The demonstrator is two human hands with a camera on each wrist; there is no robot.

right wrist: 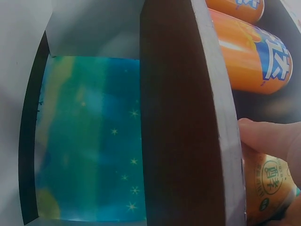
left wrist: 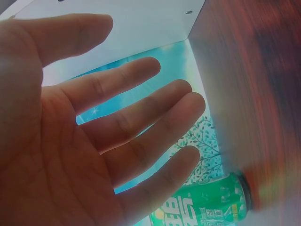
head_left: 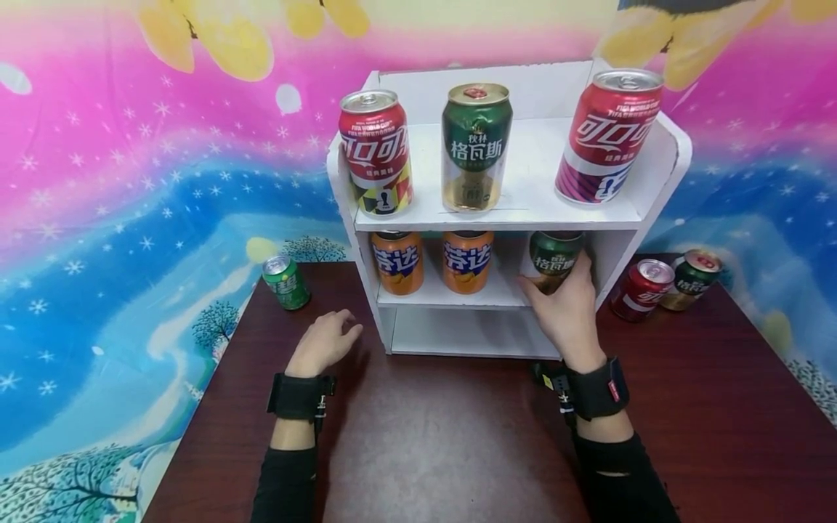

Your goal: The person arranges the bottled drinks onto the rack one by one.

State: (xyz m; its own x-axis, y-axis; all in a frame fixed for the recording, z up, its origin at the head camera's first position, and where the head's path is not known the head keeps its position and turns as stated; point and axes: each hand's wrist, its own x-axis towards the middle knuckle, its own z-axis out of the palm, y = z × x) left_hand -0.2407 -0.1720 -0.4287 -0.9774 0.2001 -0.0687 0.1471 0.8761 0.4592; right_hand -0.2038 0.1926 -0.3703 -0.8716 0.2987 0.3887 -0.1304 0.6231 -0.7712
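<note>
On the right of the middle shelf, my right hand (head_left: pixel 567 312) grips a green and gold can (head_left: pixel 552 254), thumb on its left side and fingers on its right. The right wrist view shows the thumb (right wrist: pixel 268 136) against the gold lower part of that can (right wrist: pixel 265 183). My left hand (head_left: pixel 323 341) hovers left of the white shelf unit (head_left: pixel 458 330), holding nothing. Its fingers are spread and relaxed in the left wrist view, near a green can (left wrist: pixel 207 202) on the table. Two orange cans (head_left: pixel 397 263) stand left of the gripped can.
On the top shelf stand a red can (head_left: pixel 375 152), a green and gold can (head_left: pixel 476 145) and another red can (head_left: pixel 611 138). Right of the unit, a red can (head_left: pixel 642 290) and a green can (head_left: pixel 692 280) stand on the brown table (head_left: pixel 431 436).
</note>
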